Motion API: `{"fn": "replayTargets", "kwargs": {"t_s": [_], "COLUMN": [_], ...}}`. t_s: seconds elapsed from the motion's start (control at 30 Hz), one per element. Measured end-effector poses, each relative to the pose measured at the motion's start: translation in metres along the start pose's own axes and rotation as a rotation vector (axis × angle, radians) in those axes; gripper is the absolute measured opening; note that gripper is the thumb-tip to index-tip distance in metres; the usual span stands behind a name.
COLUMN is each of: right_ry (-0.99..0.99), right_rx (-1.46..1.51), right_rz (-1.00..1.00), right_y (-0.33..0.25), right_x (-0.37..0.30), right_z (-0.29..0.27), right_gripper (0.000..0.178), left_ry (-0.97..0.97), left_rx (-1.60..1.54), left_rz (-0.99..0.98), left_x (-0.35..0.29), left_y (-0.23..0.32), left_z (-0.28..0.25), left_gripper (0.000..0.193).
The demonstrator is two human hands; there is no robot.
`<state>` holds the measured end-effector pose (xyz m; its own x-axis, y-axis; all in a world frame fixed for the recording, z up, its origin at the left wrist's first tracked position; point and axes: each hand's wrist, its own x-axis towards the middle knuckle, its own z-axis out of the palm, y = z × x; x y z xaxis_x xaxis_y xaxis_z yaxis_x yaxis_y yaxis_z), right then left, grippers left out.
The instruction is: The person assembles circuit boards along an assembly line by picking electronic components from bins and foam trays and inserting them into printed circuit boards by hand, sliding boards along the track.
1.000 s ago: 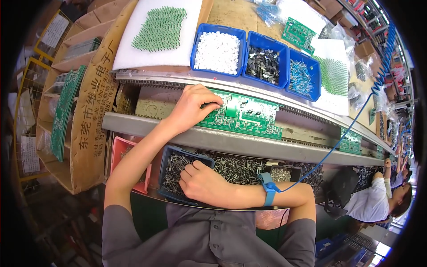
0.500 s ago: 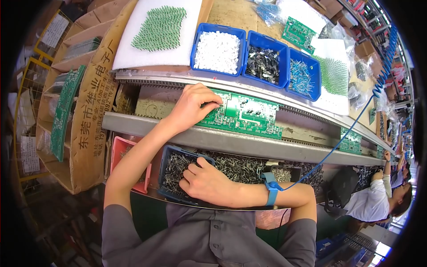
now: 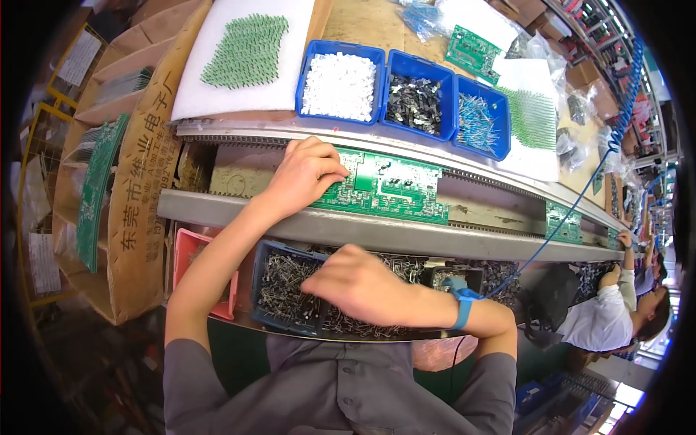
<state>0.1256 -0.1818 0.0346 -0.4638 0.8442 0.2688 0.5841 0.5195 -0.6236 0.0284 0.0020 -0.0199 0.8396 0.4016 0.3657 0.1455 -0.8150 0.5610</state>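
My left hand rests over the left end of a green circuit board, its fingers bent and pinched together. Whatever is between those fingertips is hidden. The board lies in a metal rail track and carries several small dark parts. Lower down, my right hand hovers over the right edge of a dark blue bin full of small wire-legged parts. Its fingers look drawn together, slightly smeared by motion, and I cannot see what they hold. A blue wrist strap with a cord circles my right wrist.
Blue bins of white parts, black parts and blue parts stand beyond the track. A pink bin sits at left, beside a cardboard box holding boards. A coiled blue cord hangs at right, near a co-worker.
My right hand has lifted from inside the dark blue bin and shifted right, its fingers turning over. The left hand stays on the board. The whole view has shifted slightly.
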Motion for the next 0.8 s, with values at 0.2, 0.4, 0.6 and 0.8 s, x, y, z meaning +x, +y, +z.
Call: {"fn": "replayTargets", "kwargs": {"t_s": [0.2, 0.4, 0.6, 0.8], "right_ry": [0.333, 0.496, 0.517, 0.499], "right_rx": [-0.035, 0.048, 0.055, 0.042], "right_rz": [0.403, 0.672, 0.689, 0.699], "right_y": [0.051, 0.099, 0.11, 0.109], "right_x": [-0.033, -0.068, -0.072, -0.07], "right_z": [-0.058, -0.073, -0.07, -0.072], "right_gripper": [0.013, 0.009, 0.011, 0.01], "left_ry": [-0.01, -0.044, -0.068, -0.227], "left_rx": [0.043, 0.109, -0.003, -0.076], "left_rz": [-0.002, 0.028, 0.174, 0.434], "left_x": [-0.004, -0.001, -0.004, -0.016], "left_y": [0.003, 0.014, 0.056, 0.123], "left_z": [-0.007, -0.01, -0.008, 0.036], "left_gripper": [0.009, 0.02, 0.021, 0.008]}}
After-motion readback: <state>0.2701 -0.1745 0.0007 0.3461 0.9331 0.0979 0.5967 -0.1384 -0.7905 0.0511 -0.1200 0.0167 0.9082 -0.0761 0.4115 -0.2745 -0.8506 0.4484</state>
